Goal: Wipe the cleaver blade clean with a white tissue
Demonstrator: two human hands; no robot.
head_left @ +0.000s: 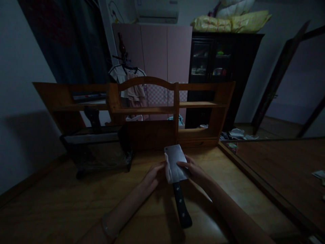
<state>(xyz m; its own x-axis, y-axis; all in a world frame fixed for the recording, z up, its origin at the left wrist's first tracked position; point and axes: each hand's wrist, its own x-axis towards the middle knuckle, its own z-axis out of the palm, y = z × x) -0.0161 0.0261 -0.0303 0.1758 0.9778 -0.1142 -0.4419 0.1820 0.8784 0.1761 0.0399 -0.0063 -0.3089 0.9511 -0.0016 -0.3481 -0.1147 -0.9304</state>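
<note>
A cleaver (177,166) with a wide metal blade and a black riveted handle is held above the wooden desk, its handle pointing down toward me. My right hand (191,167) grips the blade at its right side, thumb on the flat face. On the blade's left edge lies a folded white cloth or tissue (167,169), pinched against the metal by my left hand (156,173). Part of the fingers of both hands is hidden behind the blade and cloth.
A dark knife block or case (99,152) stands at the left, with a black handle (92,118) rising from it. Across the desk's back runs a wooden shelf unit (146,110). The desk (101,196) has a raised right edge. Beyond are pink wardrobes (154,51) and a dark cabinet (228,74).
</note>
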